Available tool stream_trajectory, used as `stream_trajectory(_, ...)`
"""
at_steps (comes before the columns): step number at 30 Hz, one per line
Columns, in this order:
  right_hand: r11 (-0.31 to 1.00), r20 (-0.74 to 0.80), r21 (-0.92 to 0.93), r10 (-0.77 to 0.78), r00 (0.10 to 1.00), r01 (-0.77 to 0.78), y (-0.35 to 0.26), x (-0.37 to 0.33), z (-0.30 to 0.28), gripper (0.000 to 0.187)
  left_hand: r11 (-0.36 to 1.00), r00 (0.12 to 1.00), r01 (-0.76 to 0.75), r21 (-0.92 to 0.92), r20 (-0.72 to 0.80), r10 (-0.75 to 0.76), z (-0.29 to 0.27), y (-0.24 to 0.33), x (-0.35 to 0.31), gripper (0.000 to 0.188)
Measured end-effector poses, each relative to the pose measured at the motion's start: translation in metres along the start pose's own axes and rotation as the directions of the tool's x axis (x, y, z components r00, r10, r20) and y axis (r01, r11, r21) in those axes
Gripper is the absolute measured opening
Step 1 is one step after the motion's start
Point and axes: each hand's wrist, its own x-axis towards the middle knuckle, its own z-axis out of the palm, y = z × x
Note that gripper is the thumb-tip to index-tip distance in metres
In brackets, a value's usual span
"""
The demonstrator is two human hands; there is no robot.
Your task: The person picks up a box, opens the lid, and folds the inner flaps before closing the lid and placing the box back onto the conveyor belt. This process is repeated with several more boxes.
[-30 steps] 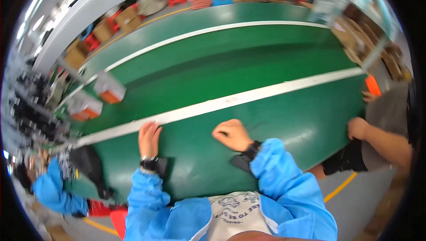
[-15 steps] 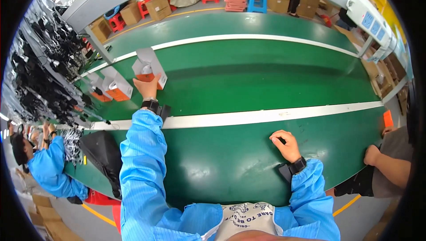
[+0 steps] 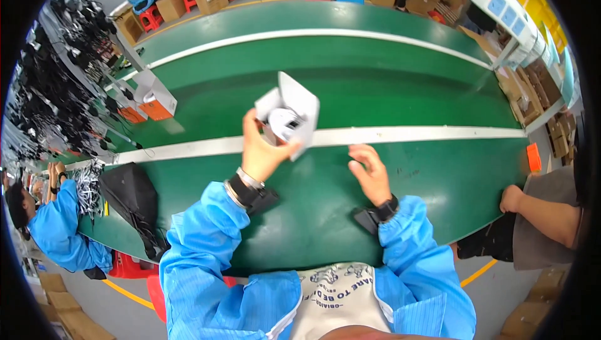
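My left hand (image 3: 266, 152) is closed around an open white box (image 3: 303, 111) with its lid flap raised, holding it above the white strip of the green table. Inside the box sits a white rounded device (image 3: 283, 122) with a dark patch; its exact kind is unclear. To the right, my right hand (image 3: 370, 171) hovers over the near part of the table with fingers curved and apart, holding nothing. Farther left on the green belt, another open white-and-orange box (image 3: 158, 103) stands beside a similar box (image 3: 130, 109).
Black cables (image 3: 62, 71) hang in bundles on the left. A black bag (image 3: 131, 202) lies on the table's left side, with white cables (image 3: 91, 190) beyond it. One person in blue (image 3: 62, 227) is at the left; another person's forearm (image 3: 544, 215) rests at the right edge, near an orange object (image 3: 533, 157).
My left hand has lifted the box from the belt and brought it right and nearer, tilted. My right hand has moved left and forward toward it, its fingers opening.
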Motion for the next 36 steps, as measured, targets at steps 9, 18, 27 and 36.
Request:
stream_trajectory(9, 0.974, 0.030, -0.031, -0.222, 0.975, 0.223, -0.011, -0.023, 0.013, 0.064, 0.983, 0.986, 0.041, -0.178, 0.165, -0.011, 0.034, 0.050, -0.089, 0.070)
stream_trajectory(18, 0.968, 0.043, -0.116, -0.219, 0.975, 0.223, -0.020, -0.017, -0.004, 0.051, 0.918, 0.933, -0.025, -0.395, 0.321, 0.163, 0.042, 0.019, -0.064, 0.031)
stream_trajectory(27, 0.937, 0.059, -0.130, -0.318, 0.946, 0.323, -0.026, -0.019, -0.003, 0.022, 0.819, 0.913, 0.049, -0.571, 0.359, 0.195, 0.047, 0.023, -0.062, 0.019)
stream_trajectory(36, 0.849, 0.196, -0.261, -0.420, 0.886, 0.460, -0.037, -0.016, -0.006, 0.026, 0.821, 0.875, -0.045, -0.569, 0.374, 0.307, 0.043, 0.013, -0.059, 0.029)
